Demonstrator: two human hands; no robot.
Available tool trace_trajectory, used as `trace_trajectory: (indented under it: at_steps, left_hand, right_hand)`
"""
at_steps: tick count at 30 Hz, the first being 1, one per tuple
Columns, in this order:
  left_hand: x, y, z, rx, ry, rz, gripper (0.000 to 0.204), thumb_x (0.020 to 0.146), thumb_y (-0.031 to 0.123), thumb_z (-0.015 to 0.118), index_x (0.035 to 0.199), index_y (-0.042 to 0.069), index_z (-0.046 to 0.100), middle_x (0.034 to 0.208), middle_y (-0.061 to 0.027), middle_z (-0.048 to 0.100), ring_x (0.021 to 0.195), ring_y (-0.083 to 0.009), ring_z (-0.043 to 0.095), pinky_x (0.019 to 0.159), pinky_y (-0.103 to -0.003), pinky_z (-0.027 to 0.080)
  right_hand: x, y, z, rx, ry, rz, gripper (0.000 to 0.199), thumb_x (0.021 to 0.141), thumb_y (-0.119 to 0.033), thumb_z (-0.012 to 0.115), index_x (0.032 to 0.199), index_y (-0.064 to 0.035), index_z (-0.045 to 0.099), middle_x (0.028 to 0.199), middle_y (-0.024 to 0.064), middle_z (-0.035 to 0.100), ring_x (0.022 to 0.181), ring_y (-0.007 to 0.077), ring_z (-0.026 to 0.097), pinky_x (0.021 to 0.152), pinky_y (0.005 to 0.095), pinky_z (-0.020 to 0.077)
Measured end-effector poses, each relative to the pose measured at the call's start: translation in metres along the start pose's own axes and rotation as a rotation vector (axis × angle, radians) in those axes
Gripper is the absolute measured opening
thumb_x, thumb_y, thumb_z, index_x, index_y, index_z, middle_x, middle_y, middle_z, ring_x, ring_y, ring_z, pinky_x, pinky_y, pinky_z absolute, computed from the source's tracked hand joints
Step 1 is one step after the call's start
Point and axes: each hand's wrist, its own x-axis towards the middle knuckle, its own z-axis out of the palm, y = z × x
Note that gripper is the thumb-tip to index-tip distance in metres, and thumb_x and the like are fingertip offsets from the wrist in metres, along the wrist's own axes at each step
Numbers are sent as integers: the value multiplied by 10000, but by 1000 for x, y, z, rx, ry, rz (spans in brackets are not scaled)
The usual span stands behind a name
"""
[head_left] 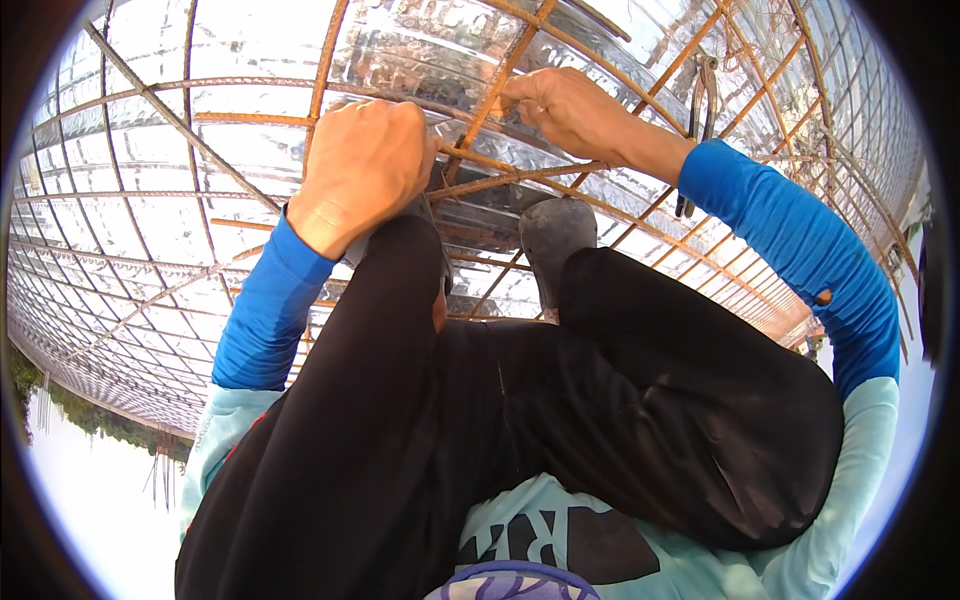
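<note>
Rusty steel mesh [328, 55] carries one pair of pliers [711, 95]. Left hand [372, 150] and right hand [575, 108]: both curled at bars, contents undeterminable. Open cells extend toward the mesh's left edge.

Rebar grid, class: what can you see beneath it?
Shiny silvery sheeting shows through gaps in the rebar grid; whatever lies behind the shoes and black trousers is covered.

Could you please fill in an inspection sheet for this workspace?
Surface: shiny silver sheeting beneath the bars.
Job's things: rusty rebar grid, bars crossing under both hands.
Clutter: pincers among the bars, beside the right forearm.
Hands: left hand in a fist at the bars, contents hidden; right hand with fingers curled at a slanting bar, contents unclear.
Cables: nothing seen.
Surroundings: greenery at lower left.
</note>
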Motion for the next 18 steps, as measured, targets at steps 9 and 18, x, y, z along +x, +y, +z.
trace_trajectory:
  at_steps: [9,18]
  left_hand:
    - [2,8,6,-26,90,-39,239,972,281,680,925,66,775,798,-204,736,810,-401,732,743,-502,578]
    - [10,5,12,-14,85,8,222,972,264,662,905,81,769,822,-198,740,820,-408,727,754,-508,568]
  right_hand:
    - [15,20,20,130,-12,-52,219,980,-108,607,1145,-36,733,1032,235,733,982,402,707,887,488,538]
    - [11,17,18,109,30,-104,180,973,-106,604,1025,31,708,938,266,708,947,423,706,845,517,531]
